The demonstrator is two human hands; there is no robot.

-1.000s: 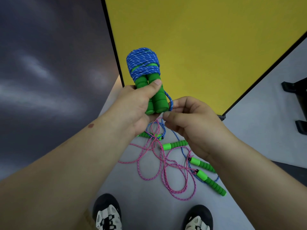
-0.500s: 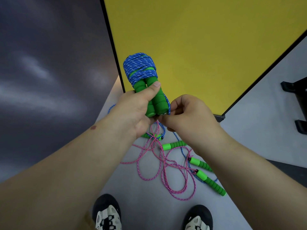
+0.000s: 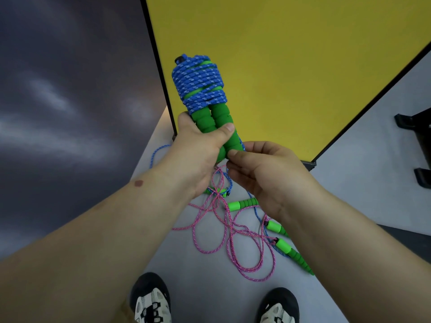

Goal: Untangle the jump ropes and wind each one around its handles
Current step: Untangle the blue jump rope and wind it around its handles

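No text, label, brand, number or sign could be read anywhere in the view.

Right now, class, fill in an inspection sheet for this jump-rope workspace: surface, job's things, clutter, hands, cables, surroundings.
Surface: grey floor.
Job's things: blue rope wound round its green handles; pink rope lying loose and tangled among four more green handles.
Clutter: nothing seen.
Hands: left hand grips the paired handles; right hand pinches at their lower end.
Cables: nothing seen.
Surroundings: yellow panel; two shoes.
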